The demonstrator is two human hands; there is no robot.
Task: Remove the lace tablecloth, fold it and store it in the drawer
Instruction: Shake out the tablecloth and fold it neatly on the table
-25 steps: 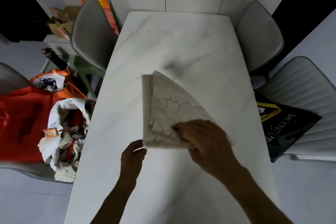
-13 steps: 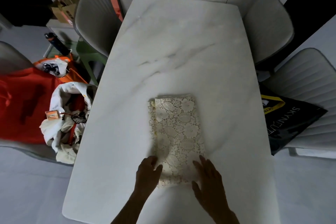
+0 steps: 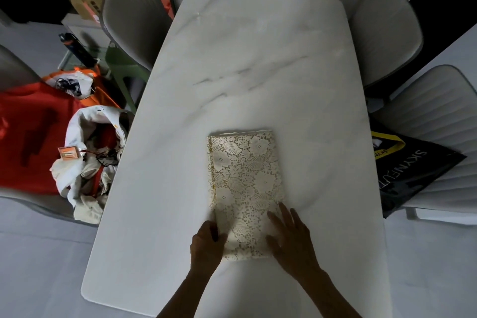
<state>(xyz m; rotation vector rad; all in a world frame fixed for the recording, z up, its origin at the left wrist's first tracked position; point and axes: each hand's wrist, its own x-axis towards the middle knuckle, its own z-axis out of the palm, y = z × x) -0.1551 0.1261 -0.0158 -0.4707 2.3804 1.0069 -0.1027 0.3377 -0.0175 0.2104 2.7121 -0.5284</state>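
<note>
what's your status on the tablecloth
Both hands on near end: left hand curled at edge, right hand flat. Tablecloth folded on table. Nothing in the way.

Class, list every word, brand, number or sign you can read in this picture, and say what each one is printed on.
"SKYNEUT", cut off by a fold: large pale letters on the black bag lying on the right-hand chair.
Small print on the bag's yellow strip: too small to read.
Print on the orange tag in the clothes pile: too blurred to read.
</note>
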